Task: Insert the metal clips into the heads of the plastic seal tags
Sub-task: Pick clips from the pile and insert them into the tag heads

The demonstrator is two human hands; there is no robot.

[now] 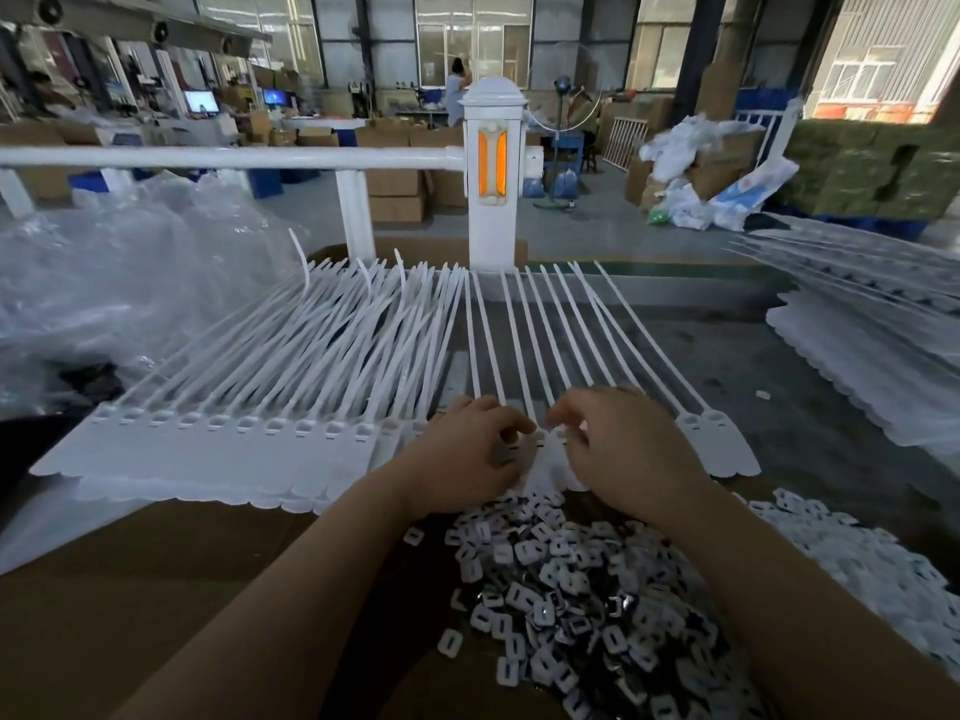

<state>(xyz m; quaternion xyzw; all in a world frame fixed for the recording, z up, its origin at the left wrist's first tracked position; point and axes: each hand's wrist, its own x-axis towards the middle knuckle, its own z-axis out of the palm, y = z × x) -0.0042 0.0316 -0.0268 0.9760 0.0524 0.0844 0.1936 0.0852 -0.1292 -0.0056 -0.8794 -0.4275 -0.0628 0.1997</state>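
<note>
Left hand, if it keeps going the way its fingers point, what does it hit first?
Probably the right hand: the left hand points right, fingertips nearly meeting over a seal tag head.

Grey table (727, 366) carries seal tags (249, 423), clips (566, 595), cardboard (208, 563).

No readable text, label, brand, number or sign anywhere; distant monitor screens and cartons too blurred.

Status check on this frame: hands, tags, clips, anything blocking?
Left hand and right hand both pinching at one seal tag head. Row of tags spread left. Clip pile just below hands. Nothing in the way.
</note>
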